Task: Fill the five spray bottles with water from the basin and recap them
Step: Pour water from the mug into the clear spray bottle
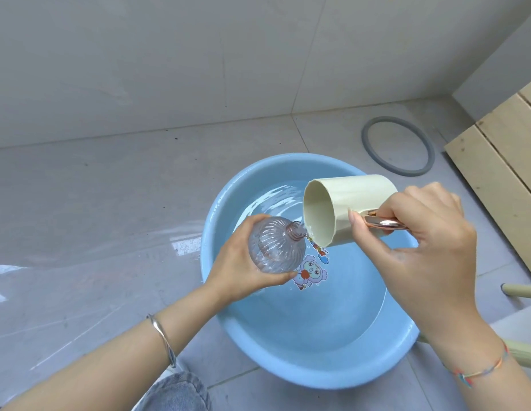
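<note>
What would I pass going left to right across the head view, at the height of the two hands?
Left hand → clear bottle → cream cup → right hand → wooden slats. The blue basin spans most of these, so it has no place in the order.

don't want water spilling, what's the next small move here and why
Probably tip the cup slightly further: the right hand holds it tilted, lip at the open neck of the bottle, which the left hand grips over the basin.
</note>
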A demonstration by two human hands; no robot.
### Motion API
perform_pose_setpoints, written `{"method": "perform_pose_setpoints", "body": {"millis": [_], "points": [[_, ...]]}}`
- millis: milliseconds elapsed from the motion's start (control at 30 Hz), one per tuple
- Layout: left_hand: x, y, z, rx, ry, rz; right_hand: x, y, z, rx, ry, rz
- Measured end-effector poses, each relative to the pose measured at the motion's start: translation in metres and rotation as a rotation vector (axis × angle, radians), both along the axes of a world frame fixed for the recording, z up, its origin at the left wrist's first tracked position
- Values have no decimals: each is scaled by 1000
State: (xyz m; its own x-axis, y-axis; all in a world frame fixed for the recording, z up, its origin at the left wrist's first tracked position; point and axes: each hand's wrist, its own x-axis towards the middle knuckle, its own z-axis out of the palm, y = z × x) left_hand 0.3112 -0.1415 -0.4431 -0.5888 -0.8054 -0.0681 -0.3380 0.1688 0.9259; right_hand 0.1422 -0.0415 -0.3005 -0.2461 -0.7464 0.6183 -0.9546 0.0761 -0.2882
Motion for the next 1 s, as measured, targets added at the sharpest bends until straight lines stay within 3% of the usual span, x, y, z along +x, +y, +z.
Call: {"method": "perform_pose_setpoints", "body": {"millis": [400, 633, 700, 900, 1000], "points": [[0, 0, 0, 0, 4, 1, 4, -4, 1, -24, 119, 76], [0, 1, 3, 7, 15, 2, 1, -1, -3, -44, 62, 23], [0, 1, 5, 18, 28, 4, -4, 1, -8, -48, -130, -92], [-2, 5, 30, 66, 111, 69, -20, 19, -15, -363, -1260, -368], [-13, 6, 62, 55, 183, 99, -20, 34, 0, -454, -1514, -327]]}}
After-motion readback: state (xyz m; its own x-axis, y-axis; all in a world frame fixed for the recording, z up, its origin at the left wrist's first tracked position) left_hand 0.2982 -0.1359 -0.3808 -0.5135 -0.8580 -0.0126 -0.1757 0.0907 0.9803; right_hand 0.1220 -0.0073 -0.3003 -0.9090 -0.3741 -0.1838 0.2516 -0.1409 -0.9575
